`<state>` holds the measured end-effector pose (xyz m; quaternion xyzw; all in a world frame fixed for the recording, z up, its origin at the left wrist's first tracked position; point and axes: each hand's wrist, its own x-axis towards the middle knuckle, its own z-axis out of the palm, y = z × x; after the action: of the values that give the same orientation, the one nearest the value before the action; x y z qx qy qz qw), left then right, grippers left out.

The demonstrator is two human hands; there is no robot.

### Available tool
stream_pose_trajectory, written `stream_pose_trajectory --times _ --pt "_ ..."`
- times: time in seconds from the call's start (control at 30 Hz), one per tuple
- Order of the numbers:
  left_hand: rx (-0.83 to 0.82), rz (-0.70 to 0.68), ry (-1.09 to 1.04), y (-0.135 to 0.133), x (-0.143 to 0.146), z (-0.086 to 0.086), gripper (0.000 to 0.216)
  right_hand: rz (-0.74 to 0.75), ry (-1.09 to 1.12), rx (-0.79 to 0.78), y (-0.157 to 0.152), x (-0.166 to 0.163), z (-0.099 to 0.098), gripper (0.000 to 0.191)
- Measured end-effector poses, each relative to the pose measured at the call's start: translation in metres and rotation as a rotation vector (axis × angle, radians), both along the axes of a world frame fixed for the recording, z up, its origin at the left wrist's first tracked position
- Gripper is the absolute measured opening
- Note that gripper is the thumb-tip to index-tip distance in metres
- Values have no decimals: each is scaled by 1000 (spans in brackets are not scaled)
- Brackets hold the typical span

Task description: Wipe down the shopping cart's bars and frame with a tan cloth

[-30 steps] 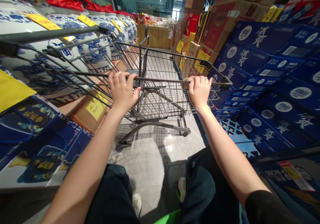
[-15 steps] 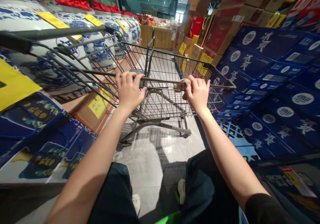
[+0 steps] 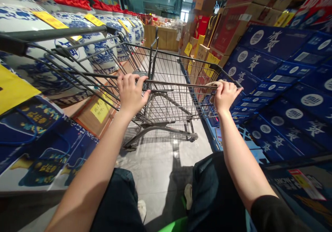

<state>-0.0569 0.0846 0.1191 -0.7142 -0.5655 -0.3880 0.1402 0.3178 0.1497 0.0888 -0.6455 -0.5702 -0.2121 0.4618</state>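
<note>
A dark wire shopping cart [image 3: 173, 104] stands tilted across the aisle in front of me, with one long side rail running left to right under my hands. My left hand [image 3: 131, 94] is closed over this top rail near the middle of the cart. Farther right, close to the cart's corner, my right hand [image 3: 225, 95] is closed on a beige cloth [image 3: 213, 84] laid over the same rail. Most of the cloth is hidden under my palm and fingers. The cart's handlebar [image 3: 54, 33] lies at the upper left, touched by neither hand.
Large blue-and-white jars [image 3: 101, 47] with red covers line the left. Stacked blue cartons [image 3: 275, 42] rise on the right beside a light-blue crate [image 3: 241, 135]. Blue gift boxes [image 3: 44, 152] stand at lower left. Something green [image 3: 174, 225] is below me, between my legs.
My right hand has slid to the right along the rail with the cloth, toward the cart's corner. My left hand keeps its hold at about the same place.
</note>
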Motion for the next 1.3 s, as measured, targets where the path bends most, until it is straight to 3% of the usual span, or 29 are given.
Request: stream_pose_trajectory --times 0.07,0.17,0.33,0.43,0.6,0.7,0.9,1.1,1.2,1.3 --pt "11 10 0 1 1 0 41 -23 58 40 4 10 -6 46" --pt "15 12 -8 1 2 0 42 -2 67 70 1 -5 -11 46" --pt "-37 -3 -16 -1 0 2 42 198 -214 -6 -12 -41 -8 45" --pt "-29 -5 11 -2 -3 2 43 205 -216 -28 -12 -24 -6 44" --pt "-11 -19 19 -1 -5 1 45 -30 79 -5 -4 26 -9 44" --pt "-12 -20 0 0 -4 0 46 -78 131 -11 -5 25 -9 43" --pt "3 -35 -2 0 -6 0 49 148 -129 -133 -13 14 4 42" --pt "-11 -10 31 -2 -5 1 49 40 7 -139 -18 58 5 40" --pt "-4 8 37 -2 -5 1 53 39 5 -142 -19 53 6 42" --pt "3 4 31 -2 -5 1 57 156 -104 -214 -23 40 14 42"
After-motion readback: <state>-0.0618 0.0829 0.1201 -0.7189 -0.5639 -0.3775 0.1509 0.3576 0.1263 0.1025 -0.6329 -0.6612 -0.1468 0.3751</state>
